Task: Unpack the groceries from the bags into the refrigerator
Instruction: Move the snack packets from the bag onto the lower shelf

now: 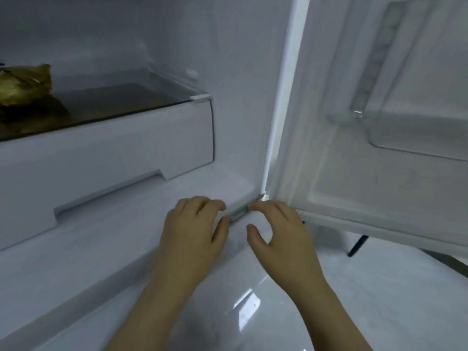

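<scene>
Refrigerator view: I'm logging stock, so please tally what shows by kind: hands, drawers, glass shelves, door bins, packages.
Hands: 2, left hand and right hand
Drawer: 1
Glass shelf: 1
Door bin: 1
Yellowish package: 1
Total: 6

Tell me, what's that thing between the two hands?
In the head view, a small grey-green strip on the bottom front edge of the fridge lies between the left hand and right hand.

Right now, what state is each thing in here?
White refrigerator door: open.
White plastic drawer: pushed in.
Crinkled yellow-green packet: lying on the glass shelf.
Left hand: fingers curled, grip unclear.
Right hand: fingers curled, grip unclear.
</scene>
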### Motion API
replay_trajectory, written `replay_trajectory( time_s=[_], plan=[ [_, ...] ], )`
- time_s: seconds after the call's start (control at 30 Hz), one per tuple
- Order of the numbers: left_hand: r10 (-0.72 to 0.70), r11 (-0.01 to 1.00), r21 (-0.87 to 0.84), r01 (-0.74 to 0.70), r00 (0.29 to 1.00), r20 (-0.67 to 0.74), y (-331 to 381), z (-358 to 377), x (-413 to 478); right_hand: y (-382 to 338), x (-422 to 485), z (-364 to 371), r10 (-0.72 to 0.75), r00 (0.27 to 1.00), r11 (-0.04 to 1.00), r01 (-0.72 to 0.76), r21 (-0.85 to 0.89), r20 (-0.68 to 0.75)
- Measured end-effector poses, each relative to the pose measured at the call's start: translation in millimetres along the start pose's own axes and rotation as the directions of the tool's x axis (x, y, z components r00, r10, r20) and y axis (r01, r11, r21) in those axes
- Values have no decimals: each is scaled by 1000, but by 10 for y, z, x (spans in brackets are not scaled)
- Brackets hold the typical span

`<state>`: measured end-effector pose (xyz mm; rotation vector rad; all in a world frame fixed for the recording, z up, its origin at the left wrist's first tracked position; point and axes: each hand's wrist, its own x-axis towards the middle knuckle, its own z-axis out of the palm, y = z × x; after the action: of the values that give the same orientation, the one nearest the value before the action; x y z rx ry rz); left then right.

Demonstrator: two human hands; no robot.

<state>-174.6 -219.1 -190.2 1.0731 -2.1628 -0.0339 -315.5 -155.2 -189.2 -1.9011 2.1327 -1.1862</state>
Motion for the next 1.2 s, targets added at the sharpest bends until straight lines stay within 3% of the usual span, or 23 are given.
replay_trajectory(
  time_s=[0.13, 0.3, 0.53, 0.9, 1.2],
  plan=[
    [129, 990, -67, -124, 988, 90, 399, 242, -182, 296, -419, -277, 172, 985, 984, -172, -54, 9],
    [327, 941, -162, -297, 922, 209, 957, 622, -451, 661, -1032, -686, 363, 930, 919, -367, -143, -49],
    [512, 837, -380, -394, 810, 288, 2146, 993, -955, 1045, -2144, -1465, 569, 805, 779, -593, -204, -171],
    [811, 545, -640, -541, 532, 241, 4176, 1215, -2150, 1279, -4180, -2680, 799, 462, 448, -884, -131, -386],
    [975, 217, -805, -552, 160, 153, 5726, 1131, -3160, 1115, -5631, -3420, 798, 48, 128, -988, 91, -600]
  ],
)
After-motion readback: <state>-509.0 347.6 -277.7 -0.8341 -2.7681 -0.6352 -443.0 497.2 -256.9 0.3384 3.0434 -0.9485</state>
